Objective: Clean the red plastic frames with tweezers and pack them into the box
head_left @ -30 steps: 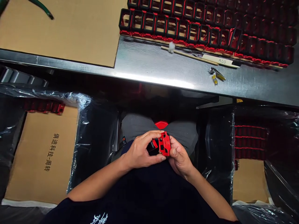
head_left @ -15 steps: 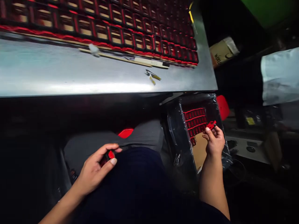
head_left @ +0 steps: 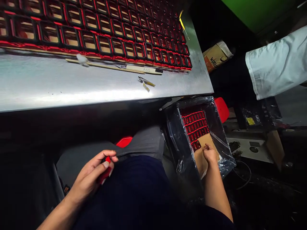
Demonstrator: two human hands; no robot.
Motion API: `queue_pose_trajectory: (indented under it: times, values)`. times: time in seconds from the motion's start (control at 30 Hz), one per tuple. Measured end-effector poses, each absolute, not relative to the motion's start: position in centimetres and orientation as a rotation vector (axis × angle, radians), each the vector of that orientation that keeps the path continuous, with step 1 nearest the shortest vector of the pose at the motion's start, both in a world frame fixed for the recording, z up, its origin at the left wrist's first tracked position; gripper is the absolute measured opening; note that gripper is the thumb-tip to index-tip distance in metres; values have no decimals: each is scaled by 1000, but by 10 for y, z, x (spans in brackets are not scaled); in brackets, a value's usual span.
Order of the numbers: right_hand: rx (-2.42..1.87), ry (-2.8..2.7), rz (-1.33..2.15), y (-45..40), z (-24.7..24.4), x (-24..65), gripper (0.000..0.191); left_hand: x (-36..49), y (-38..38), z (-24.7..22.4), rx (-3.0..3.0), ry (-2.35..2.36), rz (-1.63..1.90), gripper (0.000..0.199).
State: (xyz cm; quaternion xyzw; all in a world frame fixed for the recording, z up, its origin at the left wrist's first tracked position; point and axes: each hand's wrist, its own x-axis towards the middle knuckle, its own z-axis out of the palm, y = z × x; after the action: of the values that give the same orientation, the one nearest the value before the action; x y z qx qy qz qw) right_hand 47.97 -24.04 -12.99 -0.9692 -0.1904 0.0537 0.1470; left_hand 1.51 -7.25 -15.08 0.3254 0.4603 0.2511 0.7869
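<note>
My left hand (head_left: 90,175), above my lap, is closed round a small red part (head_left: 105,172). The fingers hide much of its shape. My right hand (head_left: 210,155) reaches into a plastic-lined box (head_left: 172,131) at the lower right, with fingers loosely bent and nothing visible in them. It is over a bare cardboard sheet (head_left: 202,159), just right of a short row of small red-and-black frames (head_left: 196,146). Behind that row, more such frames stand in several full rows (head_left: 195,123).
Many red-and-black frames (head_left: 105,43) stand in rows on the metal table (head_left: 96,86). Along its front lie thin wooden sticks (head_left: 107,65), a marker labelled A55 (head_left: 144,69) and small nippers (head_left: 146,82). A paper sack (head_left: 216,57) and another person's light sleeve (head_left: 275,64) are at the right.
My right hand has moved down to the cardboard and let go of the red frame it held. The short row in the box looks longer. My left hand still holds its red part.
</note>
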Motion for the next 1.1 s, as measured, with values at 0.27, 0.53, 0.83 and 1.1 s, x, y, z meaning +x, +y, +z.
queue_pose_trajectory:
  times: [0.27, 0.53, 0.83, 1.1]
  values:
    - [-2037, -1044, 889, -185, -126, 326, 36, 62, -68, -126, 245, 936, 635, 19]
    - [-1324, -1412, 1284, -122, -101, 187, 16, 40, -86, -107, 407, 819, 785, 39]
    - [-1232, -1350, 1450, -127, -99, 193, 28, 0, -93, -102, 985, 742, 669, 69]
    - [-1204, -1341, 1437, -133, -104, 196, 35, 0, -82, -96, 1313, 857, 461, 82]
